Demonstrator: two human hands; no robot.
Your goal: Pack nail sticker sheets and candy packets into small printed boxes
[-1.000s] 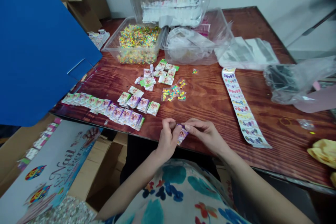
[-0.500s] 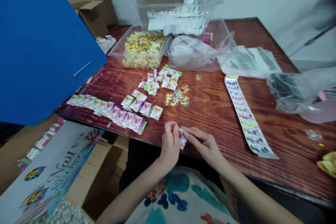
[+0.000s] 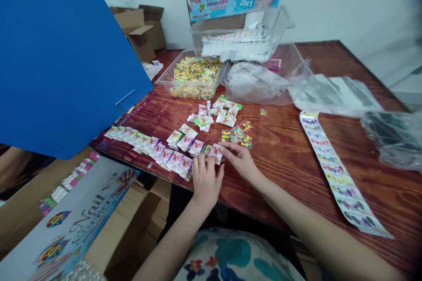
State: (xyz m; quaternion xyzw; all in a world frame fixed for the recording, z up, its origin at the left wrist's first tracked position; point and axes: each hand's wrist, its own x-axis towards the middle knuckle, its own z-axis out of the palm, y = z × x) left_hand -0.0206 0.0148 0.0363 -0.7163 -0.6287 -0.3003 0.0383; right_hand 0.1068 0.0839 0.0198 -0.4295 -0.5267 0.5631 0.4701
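Observation:
My right hand [image 3: 240, 161] pinches a small purple-and-white nail sticker packet [image 3: 216, 153] by its right edge, at the right end of a short row of similar packets [image 3: 185, 142]. Beside it, my left hand [image 3: 207, 182] lies with fingers stretched and thumb apart, its fingertips by the lower edge of that row; whether they touch it is unclear. A longer row of overlapping packets [image 3: 158, 151] runs along the table's front edge, left of my left hand. Behind the hands lie a loose pile of green and purple packets [image 3: 227, 112] and several clear sachets of colourful candy [image 3: 238, 133].
At the back stand clear tubs of colourful candy [image 3: 196, 77], plastic bags [image 3: 253, 74] and white cards [image 3: 235, 48]. A long sticker strip [image 3: 332, 167] lies to the right, near clear bags [image 3: 343, 92]. A blue panel [image 3: 66, 61] blocks the left; cartons [image 3: 121, 224] stand below.
Both hands have moved forward from the table's front edge. The packet held between them is now at the right end of the short row. My left hand has let go; the view has tilted up.

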